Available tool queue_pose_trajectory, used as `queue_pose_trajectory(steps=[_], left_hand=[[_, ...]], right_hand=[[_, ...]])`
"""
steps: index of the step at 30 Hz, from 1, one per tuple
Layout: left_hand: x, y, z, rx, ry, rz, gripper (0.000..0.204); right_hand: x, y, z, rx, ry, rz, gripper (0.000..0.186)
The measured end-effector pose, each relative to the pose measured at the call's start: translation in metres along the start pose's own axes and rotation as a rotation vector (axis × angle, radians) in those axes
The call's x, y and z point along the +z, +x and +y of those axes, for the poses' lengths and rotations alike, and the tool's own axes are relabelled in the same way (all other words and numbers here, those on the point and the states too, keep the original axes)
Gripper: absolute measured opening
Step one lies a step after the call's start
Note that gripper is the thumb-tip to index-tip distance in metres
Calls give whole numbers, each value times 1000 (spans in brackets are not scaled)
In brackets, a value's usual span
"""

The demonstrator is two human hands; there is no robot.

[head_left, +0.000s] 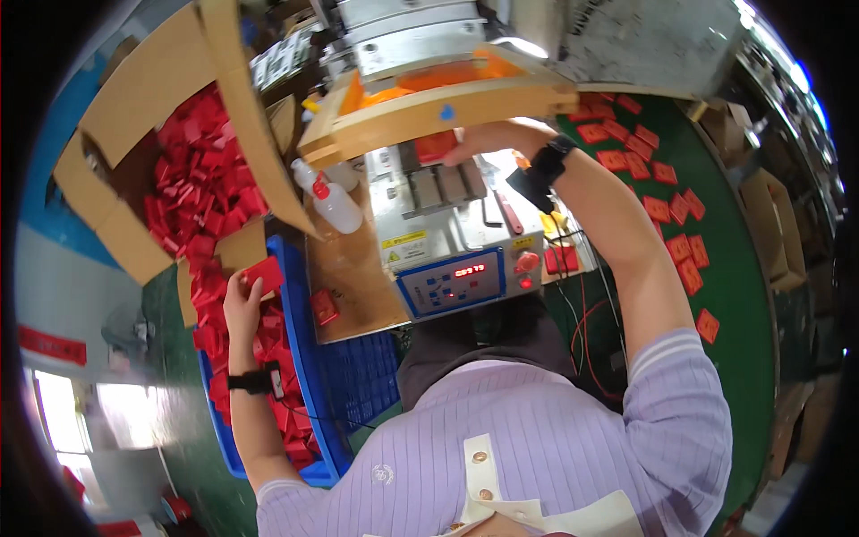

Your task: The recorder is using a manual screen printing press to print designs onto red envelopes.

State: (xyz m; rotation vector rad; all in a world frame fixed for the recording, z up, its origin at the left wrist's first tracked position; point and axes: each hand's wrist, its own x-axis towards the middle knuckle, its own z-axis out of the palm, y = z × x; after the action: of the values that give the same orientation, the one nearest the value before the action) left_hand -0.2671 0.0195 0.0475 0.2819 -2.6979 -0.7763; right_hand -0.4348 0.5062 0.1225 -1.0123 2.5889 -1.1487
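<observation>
My left hand (242,311) holds a flat red plastic piece (265,275) over a blue crate (301,358) heaped with similar red pieces. My right hand (501,139) reaches in under a wooden-framed screen (465,111) with orange on it. Its fingers are at another red plastic piece (436,146) seated on the metal fixture (438,188) of a printing machine. Thumb and fingers close on that piece's right edge, partly hidden by the frame. The machine's front has a blue control panel (455,281) with a lit red display.
A cardboard box (157,98) full of red pieces stands at the left. On the wooden table are a white squeeze bottle (337,208) and a loose red piece (324,306). Rows of red pieces lie on a green surface (738,358) at the right. Cables (582,331) hang beside the machine.
</observation>
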Motion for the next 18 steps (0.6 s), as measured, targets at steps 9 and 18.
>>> queue_pose_trajectory(steps=[9,18], left_hand=[[8,11,32,24,-505,-205,39],[28,29,132,161,-730,-291,37]], right_hand=[[25,-161,39,119,-14,545,85],[101,-367,126,810,-45,943,71]])
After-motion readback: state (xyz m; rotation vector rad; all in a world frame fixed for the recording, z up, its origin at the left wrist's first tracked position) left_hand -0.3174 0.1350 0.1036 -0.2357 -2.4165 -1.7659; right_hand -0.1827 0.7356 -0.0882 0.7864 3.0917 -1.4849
